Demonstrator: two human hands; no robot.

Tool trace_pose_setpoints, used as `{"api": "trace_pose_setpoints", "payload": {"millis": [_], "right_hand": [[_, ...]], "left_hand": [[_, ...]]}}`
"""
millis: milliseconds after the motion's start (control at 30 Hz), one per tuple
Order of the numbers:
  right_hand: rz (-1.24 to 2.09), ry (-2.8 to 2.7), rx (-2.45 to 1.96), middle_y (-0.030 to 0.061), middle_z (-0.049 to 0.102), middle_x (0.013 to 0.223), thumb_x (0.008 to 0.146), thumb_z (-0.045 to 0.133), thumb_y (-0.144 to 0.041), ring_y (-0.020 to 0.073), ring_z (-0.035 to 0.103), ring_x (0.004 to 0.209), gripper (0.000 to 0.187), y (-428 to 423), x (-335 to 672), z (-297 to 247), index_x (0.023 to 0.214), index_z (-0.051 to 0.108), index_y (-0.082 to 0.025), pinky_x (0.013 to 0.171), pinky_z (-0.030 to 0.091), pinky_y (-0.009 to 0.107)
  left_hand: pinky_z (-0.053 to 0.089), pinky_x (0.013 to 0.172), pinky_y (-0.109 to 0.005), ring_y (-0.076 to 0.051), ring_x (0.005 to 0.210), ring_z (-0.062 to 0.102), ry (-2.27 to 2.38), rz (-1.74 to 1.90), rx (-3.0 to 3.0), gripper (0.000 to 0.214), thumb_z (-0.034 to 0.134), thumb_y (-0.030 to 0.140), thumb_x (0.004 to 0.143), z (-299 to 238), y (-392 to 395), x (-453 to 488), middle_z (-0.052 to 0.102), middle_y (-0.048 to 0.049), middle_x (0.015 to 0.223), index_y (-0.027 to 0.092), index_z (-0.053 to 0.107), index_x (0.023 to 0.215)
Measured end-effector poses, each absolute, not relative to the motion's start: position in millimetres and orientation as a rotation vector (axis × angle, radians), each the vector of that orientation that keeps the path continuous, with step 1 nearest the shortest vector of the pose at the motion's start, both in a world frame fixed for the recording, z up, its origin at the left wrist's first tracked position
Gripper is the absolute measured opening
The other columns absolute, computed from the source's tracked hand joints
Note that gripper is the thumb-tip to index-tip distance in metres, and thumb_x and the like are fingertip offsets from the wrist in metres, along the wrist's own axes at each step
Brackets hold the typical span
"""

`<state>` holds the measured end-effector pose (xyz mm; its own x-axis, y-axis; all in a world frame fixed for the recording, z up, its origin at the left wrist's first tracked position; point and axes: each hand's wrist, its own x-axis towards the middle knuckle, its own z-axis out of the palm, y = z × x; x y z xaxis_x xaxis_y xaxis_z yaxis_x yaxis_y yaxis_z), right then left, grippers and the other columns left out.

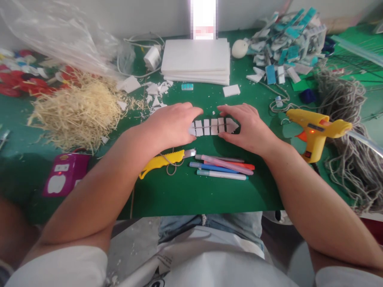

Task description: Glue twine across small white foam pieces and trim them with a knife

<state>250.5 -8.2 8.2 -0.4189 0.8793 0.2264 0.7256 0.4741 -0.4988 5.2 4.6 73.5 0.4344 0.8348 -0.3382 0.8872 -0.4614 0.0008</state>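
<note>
A row of small white foam squares (211, 126) strung on a thin cord lies on the green table (191, 195) in the middle of the view. My left hand (172, 125) rests palm down at the row's left end, fingers curled onto the end piece. My right hand (249, 127) presses on the right end, where a pointed white piece (232, 125) sticks out between thumb and fingers. Both hands touch the row from opposite sides.
A yellow utility knife (163, 160) and several markers (223, 167) lie just in front of the hands. A yellow glue gun (315, 131) stands at the right beside grey twine (347, 119). Behind are stacked white foam sheets (196, 59), straw (77, 111), and a pile of blue-white pieces (289, 40).
</note>
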Motion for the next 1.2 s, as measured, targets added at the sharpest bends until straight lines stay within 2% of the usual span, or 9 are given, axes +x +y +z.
{"api": "trace_pose_setpoints", "payload": {"millis": [233, 400, 533, 667, 767, 800, 900, 1000, 1200], "right_hand": [[0.394, -2.223, -1.352, 0.0146, 0.084, 0.13, 0.085, 0.067, -0.033, 0.0408, 0.074, 0.127, 0.062, -8, 252, 9, 0.145, 0.074, -0.02, 0.121, 0.048, 0.07], [0.377, -2.063, -1.305, 0.0131, 0.086, 0.121, 0.095, 0.065, -0.04, 0.0366, 0.079, 0.117, 0.049, -8, 254, 12, 0.137, 0.079, -0.02, 0.109, 0.062, 0.062], [0.299, -1.867, -1.23, 0.008, 0.085, 0.118, 0.103, 0.06, -0.031, 0.0271, 0.082, 0.099, 0.035, -20, 249, 30, 0.133, 0.078, -0.028, 0.096, 0.068, 0.05], [0.176, -1.734, -1.078, 0.0066, 0.085, 0.108, 0.105, 0.059, -0.024, 0.0254, 0.082, 0.089, 0.03, -39, 241, 60, 0.126, 0.079, -0.033, 0.083, 0.07, 0.046], [-0.042, -1.914, -1.159, 0.0025, 0.087, 0.108, 0.107, 0.057, -0.028, 0.0259, 0.083, 0.093, 0.03, -53, 237, 85, 0.125, 0.079, -0.039, 0.088, 0.07, 0.048], [-0.12, -1.977, -1.149, 0.002, 0.088, 0.105, 0.106, 0.057, -0.03, 0.026, 0.083, 0.091, 0.029, -58, 236, 92, 0.124, 0.08, -0.039, 0.087, 0.07, 0.048], [-0.162, -2.126, -1.122, 0.0023, 0.088, 0.116, 0.107, 0.057, -0.024, 0.0243, 0.085, 0.094, 0.034, -70, 233, 108, 0.129, 0.079, -0.036, 0.083, 0.069, 0.044], [-0.188, -2.192, -1.111, 0.0028, 0.088, 0.113, 0.108, 0.059, -0.022, 0.0242, 0.084, 0.088, 0.035, -85, 232, 113, 0.135, 0.077, -0.034, 0.074, 0.067, 0.043], [-0.083, -2.178, -1.166, 0.0091, 0.088, 0.113, 0.102, 0.07, -0.017, 0.0268, 0.086, 0.091, 0.038, -116, 247, 80, 0.138, 0.075, -0.028, 0.072, 0.071, 0.04]], "left_hand": [[0.06, 0.1, -0.039, -0.035, 0.133, 0.071, 1.529, -0.488, 2.504, 0.063, 0.073, 0.029, 0.098, 74, 4, 7, 0.065, -0.0103, 0.151, 0.027, 0.057, 0.159], [0.059, 0.107, -0.04, -0.035, 0.136, 0.07, 1.524, -0.498, 2.489, 0.066, 0.074, 0.029, 0.099, 75, 4, 7, 0.064, -0.0096, 0.155, 0.028, 0.056, 0.162], [0.06, 0.099, -0.039, -0.036, 0.132, 0.072, 1.518, -0.471, 2.477, 0.071, 0.074, 0.028, 0.098, 75, 4, 5, 0.063, -0.0098, 0.158, 0.029, 0.053, 0.166], [0.058, 0.086, -0.037, -0.035, 0.124, 0.074, 1.493, -0.432, 2.505, 0.062, 0.072, 0.026, 0.098, 73, 4, 3, 0.066, -0.0124, 0.151, 0.025, 0.06, 0.159], [0.057, 0.088, -0.037, -0.034, 0.124, 0.073, 1.468, -0.405, 2.521, 0.059, 0.072, 0.023, 0.097, 73, 4, 1, 0.067, -0.0133, 0.149, 0.023, 0.062, 0.155], [0.057, 0.09, -0.037, -0.034, 0.125, 0.073, 1.463, -0.397, 2.52, 0.059, 0.072, 0.023, 0.097, 72, 4, 1, 0.067, -0.0135, 0.149, 0.023, 0.063, 0.155], [0.057, 0.092, -0.038, -0.034, 0.128, 0.071, 1.448, -0.38, 2.518, 0.058, 0.072, 0.025, 0.098, 73, 4, 0, 0.066, -0.0143, 0.15, 0.022, 0.062, 0.156], [0.057, 0.091, -0.037, -0.034, 0.127, 0.072, 1.432, -0.379, 2.523, 0.058, 0.071, 0.025, 0.099, 74, 4, -1, 0.066, -0.0143, 0.149, 0.022, 0.061, 0.156], [0.058, 0.093, -0.037, -0.034, 0.128, 0.072, 1.446, -0.406, 2.512, 0.062, 0.072, 0.024, 0.097, 73, 5, -1, 0.065, -0.0133, 0.152, 0.024, 0.061, 0.158]]}}
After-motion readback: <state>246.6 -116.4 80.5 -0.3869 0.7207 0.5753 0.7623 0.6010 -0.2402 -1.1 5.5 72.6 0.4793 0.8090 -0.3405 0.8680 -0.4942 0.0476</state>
